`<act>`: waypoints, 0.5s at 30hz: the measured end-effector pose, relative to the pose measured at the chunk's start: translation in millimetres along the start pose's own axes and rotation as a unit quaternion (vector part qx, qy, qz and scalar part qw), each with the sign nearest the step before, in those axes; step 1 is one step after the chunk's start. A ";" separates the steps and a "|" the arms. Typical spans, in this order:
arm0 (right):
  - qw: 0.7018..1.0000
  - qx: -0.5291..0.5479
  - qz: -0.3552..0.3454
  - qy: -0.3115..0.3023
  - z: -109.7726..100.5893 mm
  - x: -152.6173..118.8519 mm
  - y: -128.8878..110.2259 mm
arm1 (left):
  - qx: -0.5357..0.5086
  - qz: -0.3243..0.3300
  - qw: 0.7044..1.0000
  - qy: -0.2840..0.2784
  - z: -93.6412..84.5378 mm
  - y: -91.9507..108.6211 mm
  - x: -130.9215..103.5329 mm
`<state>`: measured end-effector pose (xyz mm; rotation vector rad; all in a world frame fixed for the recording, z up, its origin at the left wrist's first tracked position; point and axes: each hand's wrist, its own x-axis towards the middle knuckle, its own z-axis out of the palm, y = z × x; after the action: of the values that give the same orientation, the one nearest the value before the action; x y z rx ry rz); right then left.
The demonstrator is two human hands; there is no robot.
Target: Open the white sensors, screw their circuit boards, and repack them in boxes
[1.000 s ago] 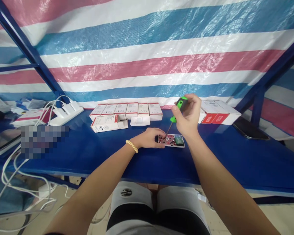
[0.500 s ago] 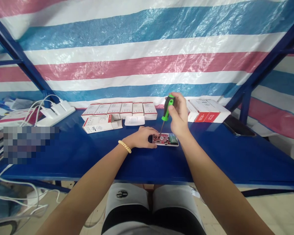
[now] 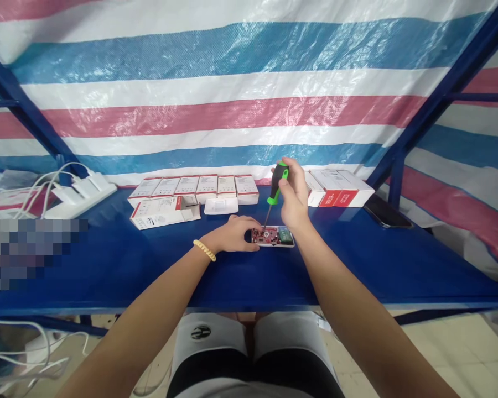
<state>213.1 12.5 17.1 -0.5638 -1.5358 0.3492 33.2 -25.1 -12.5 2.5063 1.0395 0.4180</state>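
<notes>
My right hand [image 3: 294, 193] is wrapped round the green and black handle of a screwdriver [image 3: 278, 182], held tilted with its shaft pointing down. The tip meets the upper left part of a red circuit board [image 3: 269, 235] in a white casing, which lies flat on the blue table. A green block sits at the board's right end. My left hand [image 3: 234, 233] grips the casing's left end between thumb and fingers. Behind it lies a white plastic cover [image 3: 221, 206], touched by neither hand.
Several white and red boxes [image 3: 207, 187] stand in a row at the back, with an opened box [image 3: 164, 213] in front. More boxes [image 3: 340, 188] and a black phone [image 3: 387, 211] are at the right. A power strip [image 3: 83, 200] with white cables lies at the left.
The whole view has shifted a little, so things appear further left. Both hands keep their hold, and the screwdriver tip stays at the same part of the board.
</notes>
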 end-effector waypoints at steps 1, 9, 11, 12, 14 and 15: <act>1.000 0.024 0.006 -0.020 0.0 0.2 -2.1 | 0.000 -0.002 1.000 -0.002 -0.2 0.3 -0.2; 0.999 -0.013 0.004 0.045 2.8 0.4 -4.5 | -0.001 0.000 1.000 -0.003 -0.8 2.5 -0.6; 0.998 -0.024 0.002 0.051 1.1 1.0 -1.5 | 0.001 0.004 1.000 -0.002 -0.5 1.7 -0.4; 0.999 -0.022 0.004 0.042 0.1 1.4 -0.7 | 0.003 0.004 1.000 0.000 -0.3 1.1 -0.3; 1.000 0.007 0.018 0.001 -1.4 1.9 -0.8 | 0.004 0.005 1.000 0.002 0.3 0.0 -0.1; 0.999 0.028 0.028 -0.022 -1.7 2.0 -1.7 | 0.004 0.005 1.000 0.002 0.5 -0.5 -0.1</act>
<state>214.5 12.0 19.8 -0.5600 -1.5507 0.4486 33.0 -25.0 -13.2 2.5205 1.0327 0.4230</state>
